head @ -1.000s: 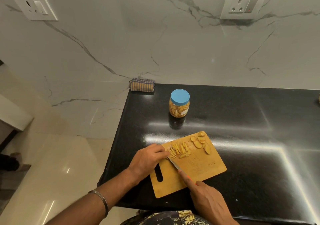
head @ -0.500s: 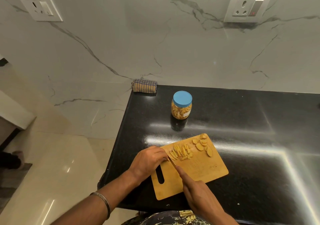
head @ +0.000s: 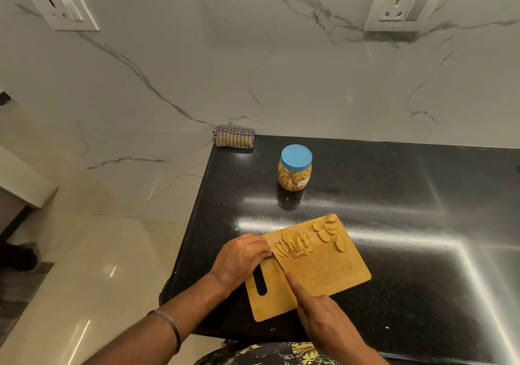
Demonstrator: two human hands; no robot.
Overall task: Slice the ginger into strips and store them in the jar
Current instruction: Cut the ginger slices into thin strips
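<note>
Head view: your left hand curls its fingertips down on the ginger strips, your right hand grips the knife, forefinger along its spine, on the cutting board near the counter's front left corner; uncut slices lie beyond, and the lidded jar stands behind the board

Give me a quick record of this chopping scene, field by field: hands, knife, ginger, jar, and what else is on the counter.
left hand: left hand curled at the board's left edge, fingertips by the strips; what it holds is hidden
right hand: right hand holds the knife, forefinger along the blade
board: wooden cutting board on the black counter
cut ginger: ginger strips piled beside the blade
uncut ginger: ginger slices at the board's far corner
jar: jar, blue lid on, behind the board
other: folded checked cloth at the wall
</note>
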